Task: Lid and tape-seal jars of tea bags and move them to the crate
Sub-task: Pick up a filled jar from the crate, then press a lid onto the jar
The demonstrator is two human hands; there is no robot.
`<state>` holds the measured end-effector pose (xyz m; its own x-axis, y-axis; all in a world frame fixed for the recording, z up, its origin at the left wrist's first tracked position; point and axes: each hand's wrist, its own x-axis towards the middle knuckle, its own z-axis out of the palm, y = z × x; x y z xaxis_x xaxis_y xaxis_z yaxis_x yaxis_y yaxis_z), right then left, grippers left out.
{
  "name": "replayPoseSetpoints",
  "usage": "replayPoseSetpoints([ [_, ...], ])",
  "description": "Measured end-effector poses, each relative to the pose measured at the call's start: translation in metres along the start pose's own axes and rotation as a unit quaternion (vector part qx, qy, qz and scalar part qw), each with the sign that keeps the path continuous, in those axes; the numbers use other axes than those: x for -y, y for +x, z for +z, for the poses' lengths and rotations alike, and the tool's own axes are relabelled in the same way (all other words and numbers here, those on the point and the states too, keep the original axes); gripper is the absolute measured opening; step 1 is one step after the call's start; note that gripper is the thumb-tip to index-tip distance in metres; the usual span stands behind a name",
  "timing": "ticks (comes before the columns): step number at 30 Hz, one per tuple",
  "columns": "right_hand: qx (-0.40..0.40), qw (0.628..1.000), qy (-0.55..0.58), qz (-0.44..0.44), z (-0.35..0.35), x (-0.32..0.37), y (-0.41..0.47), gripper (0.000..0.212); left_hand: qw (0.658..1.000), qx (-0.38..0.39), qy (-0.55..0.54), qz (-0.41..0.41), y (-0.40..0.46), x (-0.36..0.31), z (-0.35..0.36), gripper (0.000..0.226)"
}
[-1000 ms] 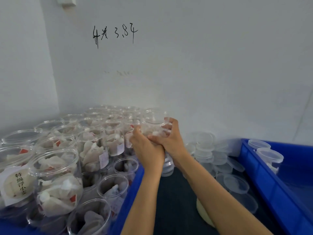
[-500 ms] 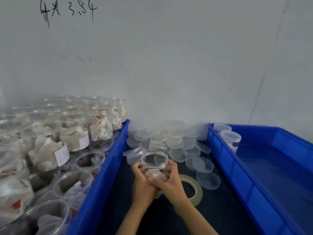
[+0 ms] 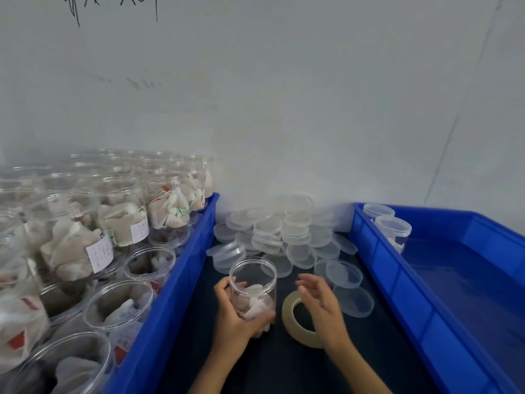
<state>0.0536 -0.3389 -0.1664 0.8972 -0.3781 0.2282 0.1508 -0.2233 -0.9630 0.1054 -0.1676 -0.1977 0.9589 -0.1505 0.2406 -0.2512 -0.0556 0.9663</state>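
Note:
My left hand (image 3: 233, 317) grips a clear, lidless jar (image 3: 252, 282) with tea bags in its lower half, standing upright on the dark surface between two blue crates. My right hand (image 3: 321, 305) hovers just right of the jar with fingers relaxed, holding nothing, above a roll of clear tape (image 3: 298, 322) that lies flat. A heap of clear lids (image 3: 284, 234) sits behind the jar against the wall. The right blue crate (image 3: 426, 280) holds two lidded jars (image 3: 393, 228) in its far corner.
The left blue crate (image 3: 176, 282) is packed with several open jars of tea bags (image 3: 122, 226), stacked in layers. Loose lids (image 3: 343, 274) lie to the right of the tape. A white wall stands close behind everything.
Both hands carried the jar from over the left crate down to the dark surface. My right hand has let go of it and moved to the right, above the tape roll.

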Motion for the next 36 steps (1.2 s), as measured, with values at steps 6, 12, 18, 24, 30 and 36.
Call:
replayPoseSetpoints([
  [6,-0.198,0.965,-0.160,0.059,-0.060,-0.023,0.053,0.042,0.999,-0.004,-0.014,0.031,0.002,0.006,0.002,0.090],
  [12,-0.184,0.937,-0.281,0.091,-0.075,-0.039,0.084,0.075,0.999,-0.015,-0.023,0.046,0.012,0.002,0.011,0.090],
  [18,-0.136,0.927,-0.322,0.133,-0.071,-0.046,0.100,0.097,0.999,0.008,-0.006,0.037,0.022,-0.004,0.022,0.097],
  [24,-0.129,0.915,-0.350,0.151,-0.067,-0.046,0.111,0.100,0.999,-0.011,-0.015,0.043,0.019,0.001,0.029,0.096],
  [30,-0.123,0.927,-0.353,0.034,-0.062,-0.022,0.101,0.098,0.999,-0.006,-0.014,0.052,0.016,0.002,0.024,0.107],
  [36,0.141,0.892,-0.413,-0.116,-0.050,0.047,0.077,0.116,0.998,0.009,0.013,0.062,0.017,-0.004,0.023,0.108],
])
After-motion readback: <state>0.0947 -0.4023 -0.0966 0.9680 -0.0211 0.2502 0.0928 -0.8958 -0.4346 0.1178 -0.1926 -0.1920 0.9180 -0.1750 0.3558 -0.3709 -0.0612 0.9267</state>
